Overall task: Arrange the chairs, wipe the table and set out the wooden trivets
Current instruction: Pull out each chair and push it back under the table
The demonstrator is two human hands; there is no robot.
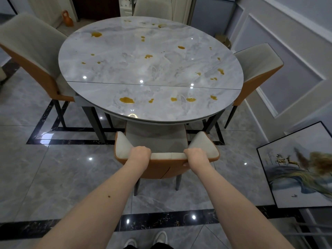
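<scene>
left chair [34,51] standing at upper left, tucked against table | left hand [141,153] gripping near chair [166,157] top edge, lower centre | table [150,69] filling centre, carrying orange spills [126,100] | right hand [194,154] gripping same edge | right chair [258,67] at right | painting [298,168] leaning lower right

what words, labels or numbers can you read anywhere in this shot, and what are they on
None: no readable text shows in this view.
The framed picture leaning against the wall shows painted deer and a landscape, no lettering.
The round table carries only yellow spill marks and light reflections.
The chair gripped by the left hand and right hand shows no label.
The orange vase on the floor is plain.
</scene>
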